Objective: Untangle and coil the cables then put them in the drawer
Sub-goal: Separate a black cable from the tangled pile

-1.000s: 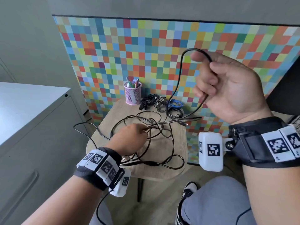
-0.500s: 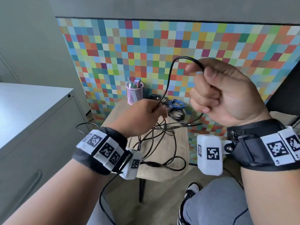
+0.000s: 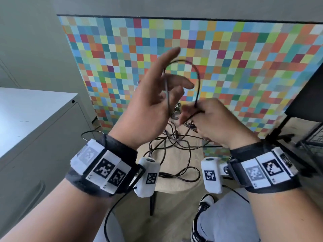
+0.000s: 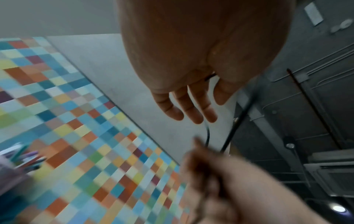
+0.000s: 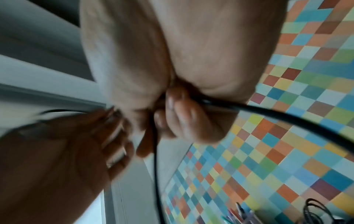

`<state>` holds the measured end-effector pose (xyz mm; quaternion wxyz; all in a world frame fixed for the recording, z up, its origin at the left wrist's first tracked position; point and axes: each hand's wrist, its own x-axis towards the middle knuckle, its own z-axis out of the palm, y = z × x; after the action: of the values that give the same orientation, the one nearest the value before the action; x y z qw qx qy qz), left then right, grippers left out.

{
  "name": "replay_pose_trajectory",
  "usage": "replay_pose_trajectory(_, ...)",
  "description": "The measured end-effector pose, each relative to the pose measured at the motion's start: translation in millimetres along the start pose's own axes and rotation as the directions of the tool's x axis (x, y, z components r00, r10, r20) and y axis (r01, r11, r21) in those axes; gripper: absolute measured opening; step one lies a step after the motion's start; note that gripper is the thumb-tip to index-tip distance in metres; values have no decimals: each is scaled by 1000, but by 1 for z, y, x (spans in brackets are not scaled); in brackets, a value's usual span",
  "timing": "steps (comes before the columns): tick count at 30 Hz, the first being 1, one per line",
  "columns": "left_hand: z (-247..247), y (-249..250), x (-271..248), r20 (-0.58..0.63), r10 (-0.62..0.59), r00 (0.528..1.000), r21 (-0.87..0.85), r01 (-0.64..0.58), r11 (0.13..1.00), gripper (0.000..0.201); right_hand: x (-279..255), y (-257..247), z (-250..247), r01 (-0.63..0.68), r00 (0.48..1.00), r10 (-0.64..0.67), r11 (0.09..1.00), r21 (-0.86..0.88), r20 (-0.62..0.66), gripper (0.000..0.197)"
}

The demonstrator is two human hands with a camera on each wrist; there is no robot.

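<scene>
- Cable [image 3: 195, 75]: arches as one loop in the air above the table's [image 3: 174, 184] back edge, between both hands.
- Right hand [image 3: 213, 123]: grip pinches the loop's right leg.
- Left hand [image 3: 150, 105]: fingers spread, the left leg running across them, nothing clasped.
- Remaining tangle [image 3: 174, 145] lies on the table below, nearer the right hand.

Black cable [image 3: 198, 79] loops before a multicoloured checkered panel [image 3: 244, 58]; grey cabinet [image 3: 35, 119], black-and-white patterned wristbands [image 3: 103, 170].

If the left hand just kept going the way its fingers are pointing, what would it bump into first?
Probably the multicoloured checkered panel. The left hand points up and away, fingers straight, the thin black cable looped beside it. Nothing else shows ahead, though depth is unclear.
</scene>
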<state>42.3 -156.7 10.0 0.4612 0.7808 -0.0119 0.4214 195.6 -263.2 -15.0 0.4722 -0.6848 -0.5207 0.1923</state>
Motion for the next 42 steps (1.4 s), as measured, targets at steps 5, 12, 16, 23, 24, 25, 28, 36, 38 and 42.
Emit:
replay_pose_trajectory(5, 15, -32, -18, 135, -271, 953, 158, 249, 955, 83, 0, -13, -17, 196, 964, -81, 859, 473, -252, 52)
replay_pose_trajectory(12, 36, -75, -42, 360, -514, 778, 691, 148, 708, 52, -14, -41, -39, 272, 955, -164, 815, 511, -247, 48)
replay_pose_trajectory(16, 24, -89, -46, 306, -581, 754, 795, 134, 592, 26, -21, -26, -54, 161, 967, -97, 950, 268, -237, 43)
replay_pose_trajectory(23, 6, -91, -39, 254, -497, 830, 571, 286, 769, 30, -28, 25, -43, -235, 970, 244, 911, -339, -17, 27)
replay_pose_trajectory(24, 5, -91, -39, 237, -484, 842, 531, 305, 791, 26, -29, 30, -37, -242, 964, 263, 914, -326, 21, 26)
replay_pose_trajectory(25, 5, -91, -39, 238, -479, 845, 511, 310, 801, 23, -30, 35, -33, -239, 962, 269, 916, -321, 52, 26)
replay_pose_trajectory(28, 5, -88, -40, 312, -500, 808, 572, 260, 778, 14, -31, 45, -25, -218, 963, 256, 928, -303, 91, 23)
replay_pose_trajectory(36, -1, -86, -55, 270, -399, 876, 657, 135, 742, 10, -25, 54, -33, -256, 952, 261, 965, 49, -160, 5)
replay_pose_trajectory(38, -3, -88, -61, 211, -372, 904, 692, 130, 710, 12, -24, 57, -37, -259, 938, 277, 959, 112, -210, 10)
replay_pose_trajectory(42, -1, -87, -67, 54, -329, 943, 720, 192, 667, 11, -20, 62, -42, -271, 919, 283, 959, 82, -276, 10)
